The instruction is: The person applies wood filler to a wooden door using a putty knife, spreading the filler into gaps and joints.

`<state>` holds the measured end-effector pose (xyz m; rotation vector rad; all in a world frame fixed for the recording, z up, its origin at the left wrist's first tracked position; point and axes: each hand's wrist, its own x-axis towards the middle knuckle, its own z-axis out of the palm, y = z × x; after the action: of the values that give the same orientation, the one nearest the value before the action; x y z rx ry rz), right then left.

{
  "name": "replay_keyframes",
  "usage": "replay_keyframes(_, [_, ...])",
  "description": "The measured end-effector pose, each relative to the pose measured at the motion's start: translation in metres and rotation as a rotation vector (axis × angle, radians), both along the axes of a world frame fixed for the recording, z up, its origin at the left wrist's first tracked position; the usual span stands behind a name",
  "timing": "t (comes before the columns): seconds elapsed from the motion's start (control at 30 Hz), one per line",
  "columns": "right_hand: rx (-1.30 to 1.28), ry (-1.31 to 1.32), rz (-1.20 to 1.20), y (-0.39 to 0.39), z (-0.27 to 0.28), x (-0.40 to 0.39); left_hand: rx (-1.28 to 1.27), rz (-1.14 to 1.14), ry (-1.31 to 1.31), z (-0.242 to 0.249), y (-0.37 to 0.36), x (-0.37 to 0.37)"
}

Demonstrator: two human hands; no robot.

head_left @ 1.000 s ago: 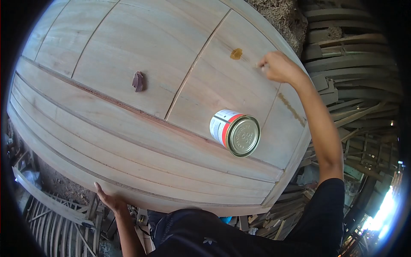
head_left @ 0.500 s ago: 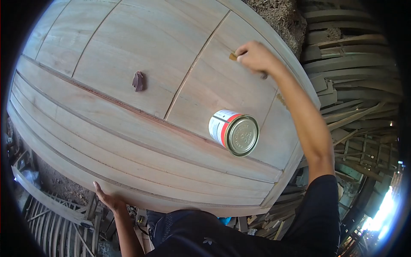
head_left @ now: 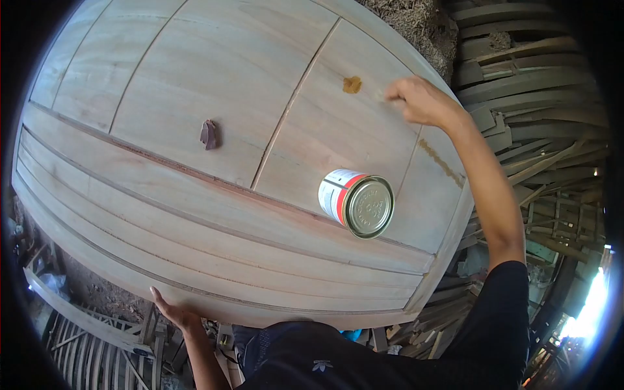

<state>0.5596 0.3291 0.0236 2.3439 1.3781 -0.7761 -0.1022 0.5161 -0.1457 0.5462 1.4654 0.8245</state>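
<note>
A large pale wooden door with grooved panels lies flat before me. My right hand is closed above its far right panel, around what looks like a putty knife, mostly hidden by my fingers and blurred. Left of that hand is a brown putty patch; a thin putty streak runs along a groove nearer the right edge. My left hand holds the door's near edge, thumb on top, other fingers hidden below. A tin can with a white and red label stands right of centre.
A folded piece of dark sandpaper lies on the middle panel. Stacked wooden slats fill the right side, with a heap of shavings beyond the far edge. Wooden frames lie on the ground at lower left.
My right hand has moved right, away from the brown putty patch, which is now uncovered. More of the streak by the right edge shows. My left hand stays at the near edge.
</note>
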Motion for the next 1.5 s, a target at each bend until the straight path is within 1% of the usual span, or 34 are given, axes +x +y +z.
replay_keyframes(0.07, [0.424,-0.084,0.027,0.013,-0.003,0.003,0.036,-0.021,-0.010,-0.004,0.003,0.002])
replay_keyframes(0.1, [0.433,-0.092,0.040,0.018,-0.015,0.000,0.011,-0.017,-0.036,-0.002,0.002,0.003])
replay_keyframes(0.17, [0.425,-0.055,-0.249,0.020,-0.053,-0.023,-0.007,-0.026,-0.051,0.004,0.006,0.006])
replay_keyframes(0.2, [0.321,-0.094,-0.145,0.024,-0.041,-0.039,-0.001,-0.006,-0.017,0.008,0.005,0.012])
replay_keyframes(0.23, [0.322,-0.091,-0.146,0.038,-0.018,-0.043,0.000,0.015,0.016,0.011,0.003,0.015])
replay_keyframes(0.27, [0.028,0.033,-0.269,0.053,0.013,-0.049,-0.001,0.010,0.019,0.009,0.003,0.011])
replay_keyframes(0.3, [-0.265,0.156,-0.386,0.059,0.030,-0.051,0.011,-0.014,-0.001,0.003,0.002,0.006])
replay_keyframes(0.33, [-0.258,0.151,-0.389,0.057,0.020,-0.041,0.027,-0.036,-0.025,0.002,0.004,0.009])
replay_keyframes(0.4, [0.250,-0.071,-0.181,0.046,-0.021,-0.011,0.013,-0.050,-0.015,0.012,0.004,0.015])
replay_keyframes(0.43, [0.252,-0.069,-0.186,0.043,-0.027,-0.015,0.002,-0.072,-0.001,0.018,0.004,0.019])
replay_keyframes(0.47, [0.201,-0.019,-0.190,0.043,-0.034,-0.019,0.012,-0.081,0.002,0.021,0.005,0.022])
replay_keyframes(0.5, [0.156,0.033,-0.195,0.043,-0.036,-0.023,0.070,-0.108,0.094,0.022,0.007,0.025])
replay_keyframes(0.53, [0.167,0.037,-0.203,0.044,-0.013,-0.033,0.126,-0.131,0.186,0.025,0.006,0.028])
replay_keyframes(0.57, [-0.041,0.129,-0.269,0.046,0.031,-0.052,0.136,-0.144,0.189,0.030,0.004,0.032])
replay_keyframes(0.6, [-0.247,0.218,-0.338,0.042,0.058,-0.065,0.258,-0.141,0.371,0.034,0.003,0.039])
replay_keyframes(0.63, [-0.031,0.202,-0.376,0.012,0.055,-0.062,0.379,-0.135,0.551,0.042,-0.001,0.053])
replay_keyframes(0.67, [0.177,0.184,-0.415,-0.026,0.051,-0.059,0.550,-0.281,0.659,0.054,-0.005,0.066])
replay_keyframes(0.7, [0.179,0.184,-0.429,-0.051,0.059,-0.065,0.762,-0.414,0.738,0.059,-0.006,0.082])
replay_keyframes(0.73, [0.308,0.266,-0.541,-0.072,0.066,-0.076,0.981,-0.537,0.813,0.065,-0.006,0.101])
replay_keyframes(0.77, [0.443,0.354,-0.653,-0.090,0.070,-0.091,1.035,-0.685,0.626,0.078,-0.011,0.130])
replay_keyframes(0.8, [0.459,0.359,-0.661,-0.108,0.066,-0.106,1.080,-0.831,0.434,0.093,-0.020,0.165])
replay_keyframes(0.83, [0.549,0.426,-0.786,-0.128,0.055,-0.122,1.069,-0.969,0.187,0.105,-0.028,0.201])
replay_keyframes(0.87, [0.638,0.492,-0.914,-0.145,0.048,-0.137,1.125,-1.147,0.087,0.114,-0.034,0.232])
replay_keyframes(0.9, [0.656,0.494,-0.926,-0.157,0.046,-0.150,1.266,-1.392,0.171,0.131,-0.045,0.264])
replay_keyframes(0.97, [0.700,0.455,-1.044,-0.174,0.039,-0.175,1.373,-1.709,0.288,0.175,-0.083,0.325])
replay_keyframes(1.0, [0.718,0.477,-1.043,-0.184,0.035,-0.186,1.419,-1.797,0.291,0.180,-0.101,0.345])
replay_keyframes(1.07, [0.901,0.446,-1.125,-0.202,0.021,-0.202,1.471,-1.928,0.367,0.182,-0.126,0.367])
replay_keyframes(1.1, [0.895,0.452,-1.164,-0.208,0.020,-0.209,1.473,-1.978,0.419,0.178,-0.134,0.372])
replay_keyframes(1.13, [0.883,0.452,-1.204,-0.213,0.020,-0.213,1.465,-1.977,0.474,0.177,-0.136,0.376])
replay_keyframes(1.23, [0.929,0.490,-1.214,-0.227,0.007,-0.220,1.410,-2.063,0.486,0.173,-0.127,0.379])
replay_keyframes(1.3, [0.941,0.493,-1.229,-0.222,0.001,-0.218,1.476,-1.969,0.390,0.174,-0.122,0.379])
replay_keyframes(1.33, [0.924,0.468,-1.179,-0.215,0.000,-0.215,1.440,-1.970,0.402,0.179,-0.114,0.382])
replay_keyframes(1.43, [0.773,0.326,-1.004,-0.187,-0.002,-0.202,1.518,-1.802,0.482,0.186,-0.078,0.385])
replay_keyframes(1.5, [0.833,-0.051,-0.469,-0.171,-0.025,-0.191,1.499,-1.643,0.546,0.186,-0.045,0.391])
